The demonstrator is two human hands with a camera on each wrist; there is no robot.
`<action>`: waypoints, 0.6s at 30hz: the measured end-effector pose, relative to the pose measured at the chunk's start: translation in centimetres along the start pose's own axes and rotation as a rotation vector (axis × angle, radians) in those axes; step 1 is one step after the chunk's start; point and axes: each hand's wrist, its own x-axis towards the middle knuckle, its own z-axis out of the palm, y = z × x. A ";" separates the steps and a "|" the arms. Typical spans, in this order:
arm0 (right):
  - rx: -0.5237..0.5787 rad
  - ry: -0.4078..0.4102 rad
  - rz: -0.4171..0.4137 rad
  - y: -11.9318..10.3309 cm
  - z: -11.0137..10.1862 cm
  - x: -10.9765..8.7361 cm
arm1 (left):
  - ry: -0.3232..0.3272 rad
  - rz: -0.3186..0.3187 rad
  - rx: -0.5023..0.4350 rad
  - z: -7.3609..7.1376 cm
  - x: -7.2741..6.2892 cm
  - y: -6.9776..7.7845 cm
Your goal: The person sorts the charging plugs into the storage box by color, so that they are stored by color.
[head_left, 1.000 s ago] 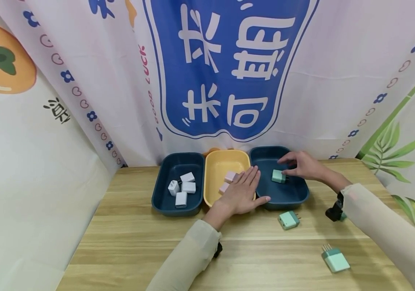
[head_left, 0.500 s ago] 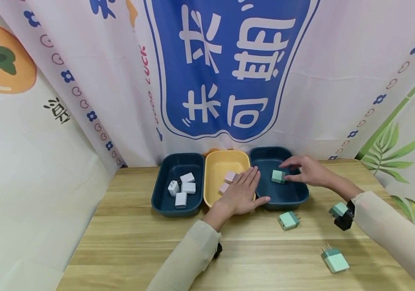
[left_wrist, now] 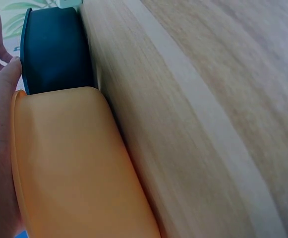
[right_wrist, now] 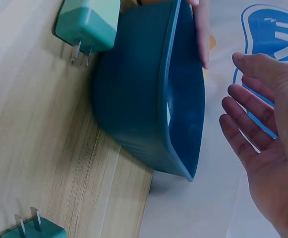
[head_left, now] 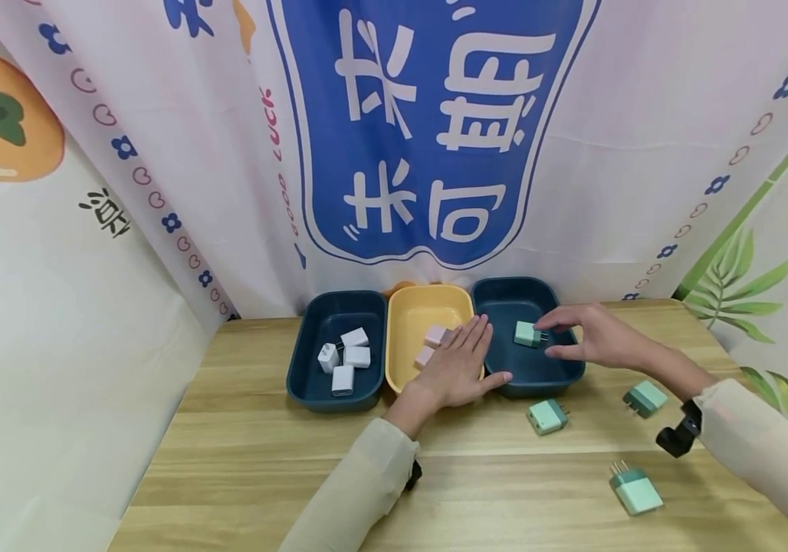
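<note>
A green charger (head_left: 526,334) with metal prongs lies in the right dark blue bin (head_left: 535,387). My right hand (head_left: 594,335) hovers over that bin's right side, thumb and fingers apart and holding nothing, just right of the prongs. The right wrist view also shows this hand (right_wrist: 272,109) with its fingers spread beside the bin. My left hand (head_left: 454,366) rests with extended fingers across the right side of the yellow bin (head_left: 428,299), thumb pointing toward the right bin. Pink chargers (head_left: 435,335) in the yellow bin are partly hidden under it.
On the wooden table (head_left: 477,491) lie three more green chargers: one before the right bin (head_left: 548,416), one (head_left: 645,399) near the right wrist, one (head_left: 635,491) closer. Several white chargers (head_left: 356,356) sit in the left blue bin (head_left: 346,303). A printed curtain (head_left: 594,192) hangs behind.
My right hand has drawn back rightward from the green charger in the bin, which stays there. A charger previously hidden behind the right wrist now shows fully. My left hand stays put.
</note>
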 end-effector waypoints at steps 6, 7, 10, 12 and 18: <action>-0.037 -0.006 -0.059 -1.3 -0.2 -0.8 | -0.004 0.003 -0.014 0.0 0.0 0.0; -0.037 -0.006 -0.073 -1.5 -0.2 -0.9 | -0.006 0.003 -0.015 -0.1 0.0 0.0; -0.037 -0.004 -0.119 -1.9 0.0 -1.3 | -0.005 0.001 -0.009 -0.1 0.0 0.0; -0.037 -0.004 -0.140 -2.1 0.1 -1.7 | -0.004 0.000 -0.002 -0.1 0.1 0.0; -0.026 -0.033 -0.136 -3.1 0.5 -2.8 | -0.003 -0.003 -0.007 -0.1 0.1 0.0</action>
